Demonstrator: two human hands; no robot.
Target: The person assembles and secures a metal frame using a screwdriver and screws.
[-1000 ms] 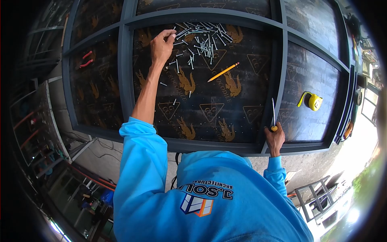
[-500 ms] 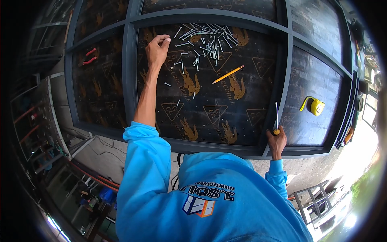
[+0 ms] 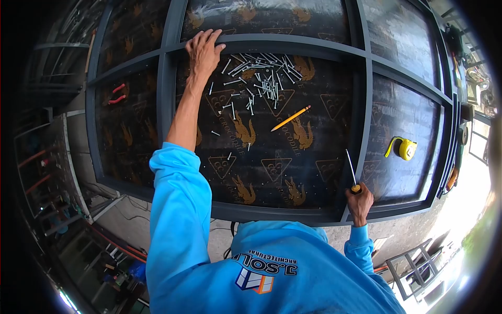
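Observation:
My left hand rests on the far crossbar of a dark grey metal frame, fingers spread over the bar; whatever lies under the fingers is hidden. A screwdriver with a yellow-and-black handle is in my right hand, its shaft pointing away from me, by the frame's upright bar at the near right. Many silver screws lie heaped just right of my left forearm, and a few loose ones are scattered nearer to me. A yellow pencil lies on the dark printed board between my hands.
In the right-hand section of the frame lies a yellow tape measure. Red pliers handles show in the left-hand section. Raised bars divide the board into several sections. Another metal frame stands on the floor at the lower right.
My left hand has moved away from me, from beside the screws onto the far crossbar, and its fingers have spread. The screwdriver in my right hand has tilted to the left.

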